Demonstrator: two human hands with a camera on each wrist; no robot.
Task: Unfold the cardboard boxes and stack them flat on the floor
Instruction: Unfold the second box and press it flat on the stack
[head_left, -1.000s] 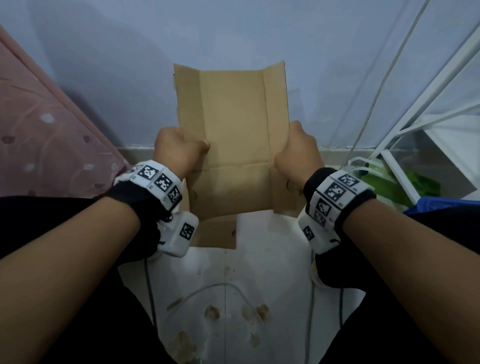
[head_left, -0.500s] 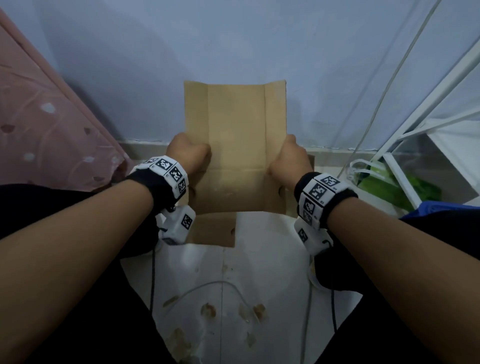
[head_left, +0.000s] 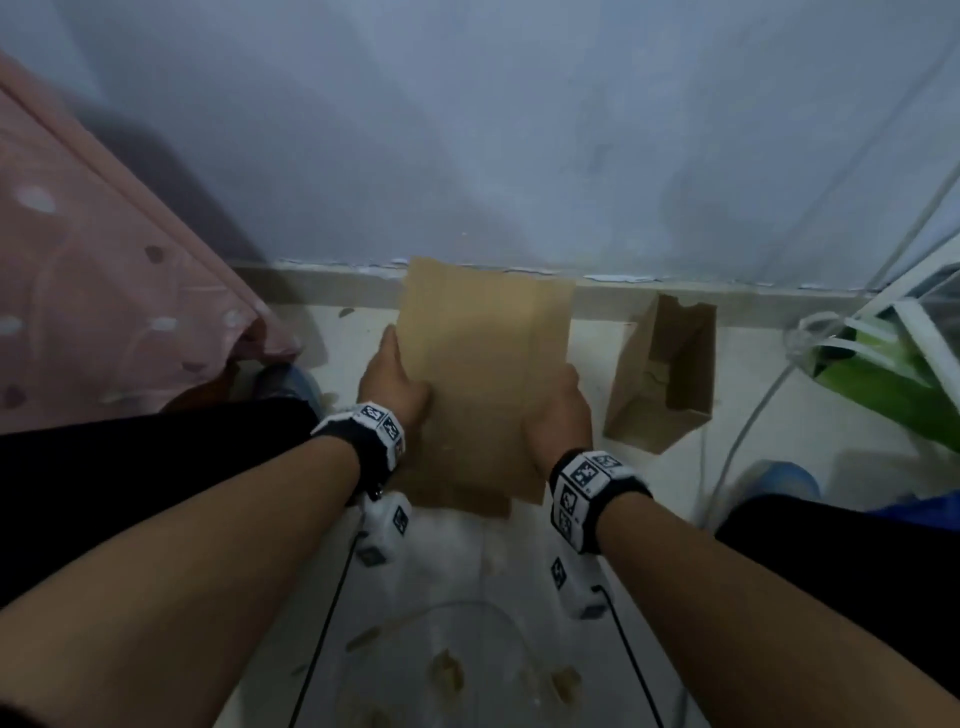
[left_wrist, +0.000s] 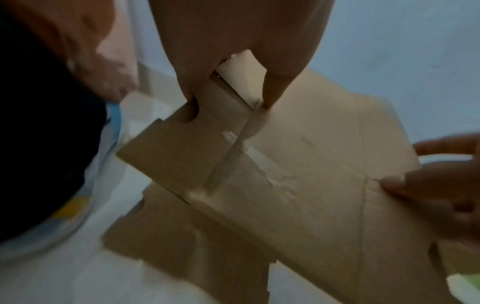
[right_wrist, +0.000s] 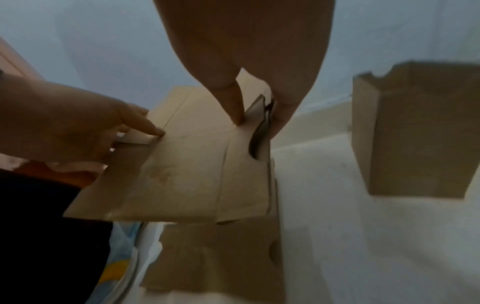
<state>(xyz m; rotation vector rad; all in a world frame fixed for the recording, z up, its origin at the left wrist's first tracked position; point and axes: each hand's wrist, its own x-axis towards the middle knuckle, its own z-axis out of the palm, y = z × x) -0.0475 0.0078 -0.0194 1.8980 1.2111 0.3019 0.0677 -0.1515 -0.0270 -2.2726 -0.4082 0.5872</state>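
Observation:
I hold a flattened brown cardboard box (head_left: 483, 374) low over the floor, tilted nearly flat. My left hand (head_left: 392, 382) pinches its left edge, thumb on top (left_wrist: 270, 90). My right hand (head_left: 558, 415) pinches the right edge beside a slot (right_wrist: 257, 139). Under it another flat cardboard sheet (right_wrist: 215, 257) lies on the white floor. A still-assembled open cardboard box (head_left: 662, 374) stands to the right near the wall, also in the right wrist view (right_wrist: 420, 131).
A pink dotted cloth (head_left: 104, 291) hangs at the left. A white frame with green plastic (head_left: 893, 374) and cables (head_left: 737, 447) sits at the right. The grey wall and skirting (head_left: 322, 280) run close behind. My dark-clothed legs flank the floor patch; brown scraps (head_left: 447, 670) lie near me.
Both hands have lowered the flattened box from upright at chest height down and forward towards the floor, tilting it flat. My view has tipped downward, revealing the standing box.

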